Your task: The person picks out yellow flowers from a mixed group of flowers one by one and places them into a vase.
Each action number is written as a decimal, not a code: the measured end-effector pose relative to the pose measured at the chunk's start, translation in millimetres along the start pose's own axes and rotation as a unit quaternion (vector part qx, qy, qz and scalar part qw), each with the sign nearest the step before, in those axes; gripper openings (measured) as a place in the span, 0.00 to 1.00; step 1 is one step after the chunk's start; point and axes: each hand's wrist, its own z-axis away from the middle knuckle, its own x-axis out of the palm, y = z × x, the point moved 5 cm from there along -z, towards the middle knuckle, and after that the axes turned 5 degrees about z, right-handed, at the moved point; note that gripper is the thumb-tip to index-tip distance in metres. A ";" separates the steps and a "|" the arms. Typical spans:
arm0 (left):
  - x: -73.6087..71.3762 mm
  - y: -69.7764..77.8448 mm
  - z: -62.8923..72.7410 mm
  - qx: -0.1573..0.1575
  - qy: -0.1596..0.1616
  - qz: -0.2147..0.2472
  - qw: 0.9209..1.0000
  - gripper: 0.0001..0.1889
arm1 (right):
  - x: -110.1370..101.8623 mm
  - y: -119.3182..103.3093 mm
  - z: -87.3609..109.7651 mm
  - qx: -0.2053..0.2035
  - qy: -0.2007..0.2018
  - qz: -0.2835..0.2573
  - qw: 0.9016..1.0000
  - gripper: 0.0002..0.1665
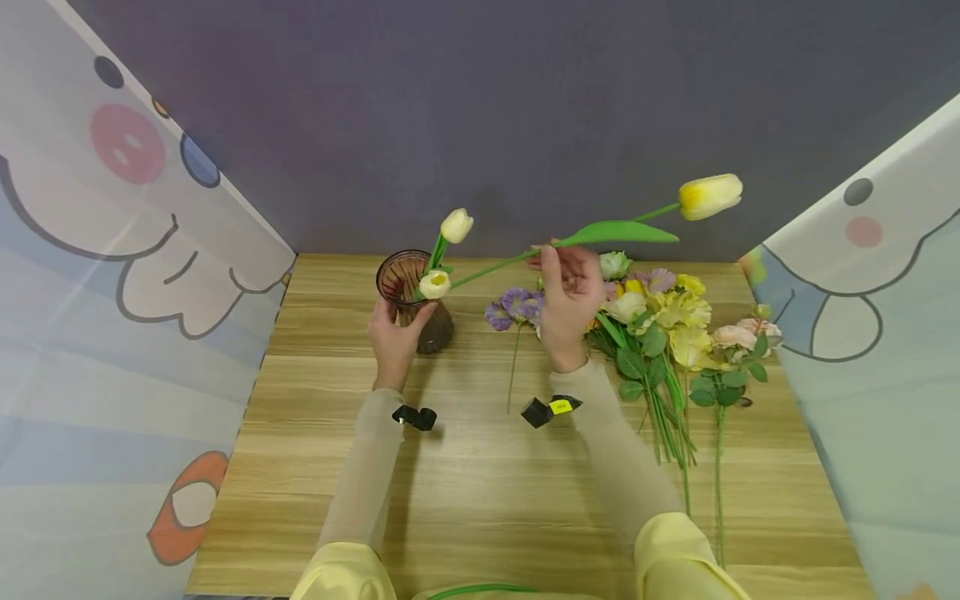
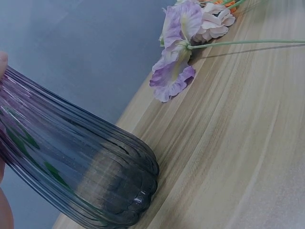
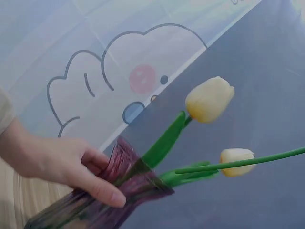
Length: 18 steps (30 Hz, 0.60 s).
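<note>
My left hand (image 1: 393,343) grips a ribbed purple-grey glass vase (image 1: 437,335) near its flared rim, thumb on one side and fingers on the other. Two white tulips (image 3: 209,100) stand in it, their blooms above the rim. The left wrist view shows the vase's clear base (image 2: 131,191) low over the wood. In the head view, my right hand (image 1: 567,310) pinches the green stem of a third tulip, whose pale yellow bloom (image 1: 708,197) points right. The cut end of that stem (image 3: 267,159) reaches left toward the vase, overlapping one tulip in the right wrist view.
Purple flowers (image 1: 513,308) lie just left of my right forearm. A pile of yellow flowers (image 1: 686,312), white blooms and leafy stems spreads over the right side of the wooden table (image 1: 465,500). Pale pink roses (image 1: 738,335) lie farther right. A dark panel (image 1: 480,125) stands behind.
</note>
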 end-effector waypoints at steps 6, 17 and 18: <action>-0.2 -1.6 0.8 0.011 0.004 -0.010 1.000 0.30 | 23.6 6.9 2.0 -0.015 -0.013 0.027 0.999 0.08; -0.9 0.4 -0.4 0.023 0.008 -0.007 1.000 0.31 | 61.9 29.3 41.2 -0.010 -0.181 0.225 0.957 0.05; -1.0 0.6 -0.4 0.021 0.007 -0.009 1.000 0.31 | 63.9 33.0 45.7 0.007 -0.203 0.240 0.949 0.07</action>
